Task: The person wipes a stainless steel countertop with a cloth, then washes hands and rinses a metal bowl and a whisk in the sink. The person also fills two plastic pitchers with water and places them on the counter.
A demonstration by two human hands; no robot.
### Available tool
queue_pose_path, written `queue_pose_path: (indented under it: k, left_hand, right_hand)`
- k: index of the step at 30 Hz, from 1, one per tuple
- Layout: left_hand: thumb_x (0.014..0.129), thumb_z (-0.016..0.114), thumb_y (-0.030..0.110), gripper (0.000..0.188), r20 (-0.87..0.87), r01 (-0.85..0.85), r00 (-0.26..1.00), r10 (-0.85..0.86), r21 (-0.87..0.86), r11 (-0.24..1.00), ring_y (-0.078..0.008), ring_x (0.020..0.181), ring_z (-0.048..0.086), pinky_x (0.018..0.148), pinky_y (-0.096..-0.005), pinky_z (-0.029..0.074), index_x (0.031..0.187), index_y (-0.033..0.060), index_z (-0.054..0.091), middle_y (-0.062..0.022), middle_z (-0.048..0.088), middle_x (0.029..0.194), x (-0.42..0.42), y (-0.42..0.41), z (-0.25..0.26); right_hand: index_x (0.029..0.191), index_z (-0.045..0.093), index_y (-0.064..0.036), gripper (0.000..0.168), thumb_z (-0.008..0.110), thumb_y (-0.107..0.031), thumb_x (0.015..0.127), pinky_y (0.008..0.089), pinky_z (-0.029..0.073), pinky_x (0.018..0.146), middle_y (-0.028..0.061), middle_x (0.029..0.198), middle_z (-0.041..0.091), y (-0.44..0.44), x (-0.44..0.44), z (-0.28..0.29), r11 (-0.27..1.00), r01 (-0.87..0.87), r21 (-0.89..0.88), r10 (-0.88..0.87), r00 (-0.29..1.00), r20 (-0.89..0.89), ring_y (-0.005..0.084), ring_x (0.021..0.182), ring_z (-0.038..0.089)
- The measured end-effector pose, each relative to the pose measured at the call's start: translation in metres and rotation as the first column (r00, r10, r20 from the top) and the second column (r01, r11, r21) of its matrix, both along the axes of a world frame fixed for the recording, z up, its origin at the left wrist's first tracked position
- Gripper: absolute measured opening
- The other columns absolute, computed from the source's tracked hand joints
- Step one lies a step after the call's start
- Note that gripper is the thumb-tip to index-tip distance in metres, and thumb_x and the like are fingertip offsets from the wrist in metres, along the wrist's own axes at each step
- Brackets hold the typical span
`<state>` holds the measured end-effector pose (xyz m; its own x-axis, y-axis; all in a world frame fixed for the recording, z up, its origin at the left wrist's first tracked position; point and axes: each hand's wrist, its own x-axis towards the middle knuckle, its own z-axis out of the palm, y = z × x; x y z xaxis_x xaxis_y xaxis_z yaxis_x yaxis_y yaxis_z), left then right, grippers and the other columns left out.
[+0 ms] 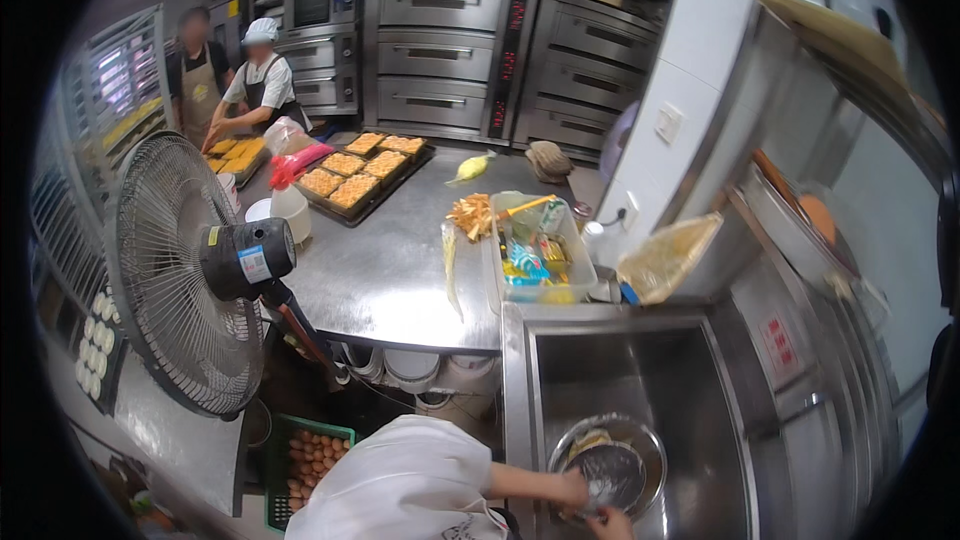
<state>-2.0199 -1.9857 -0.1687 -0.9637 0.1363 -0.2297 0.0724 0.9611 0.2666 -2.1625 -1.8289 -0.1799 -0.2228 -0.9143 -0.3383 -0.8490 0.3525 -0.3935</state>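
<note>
My left hand (573, 488) reaches into the steel sink (645, 367) and grips the left rim of a round dark bowl-like vessel (613, 474). That vessel sits tilted inside a larger metal basin (658, 457) near the sink's front. Shiny streaks show on its inner surface; whether it is a pan or a sieve is unclear. Something yellowish (592, 441) shows between the vessel and the basin's back wall. At the vessel's near edge is my right hand (613, 525), partly cut off by the picture's bottom; its grip is not clear.
Left of the sink is a steel worktable (382, 262) with a plastic bin of packets (544, 262) and a tray of baked loaves (352, 180). A fan (187, 270) stands at left above a green crate of eggs (315, 457). Two people (259, 79) work behind, near deck ovens (442, 52).
</note>
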Motion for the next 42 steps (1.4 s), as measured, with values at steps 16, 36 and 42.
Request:
queue_pose_path:
  k: [16,36,42]
  left_hand:
    - [0.075,0.053,0.052,0.048,-0.029,0.014,1.0,-0.012,0.062,0.998,-0.0314,0.117,0.042,0.101,-0.0473,0.022,0.112,0.0213,0.059,-0.0107,0.058,0.109,0.015,0.038,0.068]
    - [0.083,0.058,0.02,0.027,0.063,0.336,0.827,-0.559,0.741,0.581,-0.0181,0.091,0.058,0.077,-0.0275,0.045,0.104,0.0029,0.058,-0.0098,0.061,0.1,-0.009,0.337,0.141]
    - [0.09,0.049,0.018,0.03,0.093,0.059,0.549,-0.831,0.987,0.149,-0.0174,0.101,0.054,0.089,-0.029,0.04,0.112,-0.0007,0.052,-0.0107,0.058,0.108,0.001,0.51,0.162]
  right_hand:
    - [0.111,0.049,0.002,0.046,0.055,-0.036,0.085,0.0325,0.047,0.077,0.0127,0.095,0.06,0.145,0.045,0.107,0.968,0.176,-0.176,-0.181,0.983,-0.013,0.0219,0.083,0.061]
    - [0.099,0.06,-0.005,0.029,0.06,-0.026,0.08,0.0321,0.046,0.076,0.0127,0.094,0.06,0.462,0.234,0.132,-0.034,0.846,-0.533,-0.96,0.12,0.251,0.0245,0.088,0.059]
    - [0.1,0.059,-0.002,0.03,0.059,-0.026,0.083,0.0306,0.047,0.075,0.0117,0.1,0.06,0.598,0.358,0.095,-0.723,0.688,0.065,-0.124,-0.222,0.967,0.0187,0.091,0.059]
